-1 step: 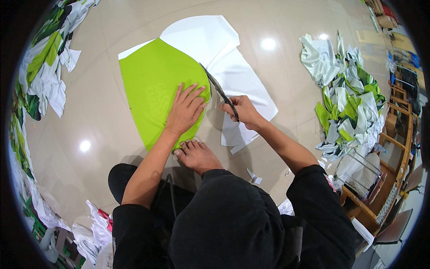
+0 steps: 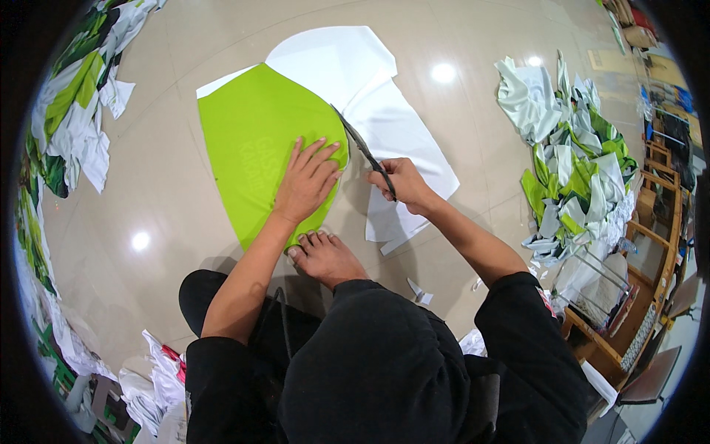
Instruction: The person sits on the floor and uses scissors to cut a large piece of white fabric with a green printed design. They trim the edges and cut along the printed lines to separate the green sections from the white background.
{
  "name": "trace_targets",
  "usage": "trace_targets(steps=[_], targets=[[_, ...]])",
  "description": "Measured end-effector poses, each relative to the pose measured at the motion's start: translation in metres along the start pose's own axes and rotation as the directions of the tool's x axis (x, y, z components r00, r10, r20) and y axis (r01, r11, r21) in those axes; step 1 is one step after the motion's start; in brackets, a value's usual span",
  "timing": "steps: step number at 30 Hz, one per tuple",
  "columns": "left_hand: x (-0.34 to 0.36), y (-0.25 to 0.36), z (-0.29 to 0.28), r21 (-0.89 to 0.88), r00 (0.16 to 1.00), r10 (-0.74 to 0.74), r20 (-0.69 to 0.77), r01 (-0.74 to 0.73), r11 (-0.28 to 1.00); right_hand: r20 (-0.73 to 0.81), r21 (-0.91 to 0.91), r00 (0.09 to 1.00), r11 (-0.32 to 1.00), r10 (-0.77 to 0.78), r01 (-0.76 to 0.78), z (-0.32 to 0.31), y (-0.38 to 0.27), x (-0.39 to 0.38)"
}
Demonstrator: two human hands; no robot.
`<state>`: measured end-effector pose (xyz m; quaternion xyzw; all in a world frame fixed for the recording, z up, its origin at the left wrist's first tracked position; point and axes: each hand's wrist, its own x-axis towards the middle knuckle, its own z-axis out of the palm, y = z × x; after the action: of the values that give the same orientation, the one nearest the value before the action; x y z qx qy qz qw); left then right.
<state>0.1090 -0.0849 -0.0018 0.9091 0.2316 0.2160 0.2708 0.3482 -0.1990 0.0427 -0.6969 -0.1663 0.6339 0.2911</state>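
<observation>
A lime-green fabric panel (image 2: pixel 240 140) lies on the floor, with faint pale lettering on it. My left hand (image 2: pixel 305 181) rests flat on its right part, fingers spread toward the far side. In my right hand (image 2: pixel 403 185) is a pair of dark scissors (image 2: pixel 360 144), gripped by the handles. Their blades point away and to the left, with the tip at the green panel's curved right edge. White fabric (image 2: pixel 399 122) spreads beyond and right of the green piece, partly beneath the scissors. My bare foot (image 2: pixel 325 257) touches the green panel's near end.
Heaped green and white cloth scraps (image 2: pixel 580 174) lie at the right, with another pile (image 2: pixel 78 89) along the left. A wooden frame (image 2: pixel 658 274) stands at the far right edge. Small white snippets (image 2: pixel 419 291) dot the glossy tiled floor (image 2: pixel 458 44) near me.
My right hand and the scissors' handles have shifted very slightly to the right. My left hand stays in place on the green panel.
</observation>
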Motion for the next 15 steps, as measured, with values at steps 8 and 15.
trace_targets(steps=[8,15], targets=[[-0.001,0.0,-0.001,-0.001,1.0,0.009,-0.003,-0.009,1.0,0.038,0.008,0.999,1.0,0.008,-0.008,-0.008,-0.018,0.005],[-0.001,0.0,-0.001,-0.003,1.0,0.01,0.0,-0.01,1.0,0.041,0.002,0.999,1.0,-0.008,0.007,-0.008,-0.022,0.009]])
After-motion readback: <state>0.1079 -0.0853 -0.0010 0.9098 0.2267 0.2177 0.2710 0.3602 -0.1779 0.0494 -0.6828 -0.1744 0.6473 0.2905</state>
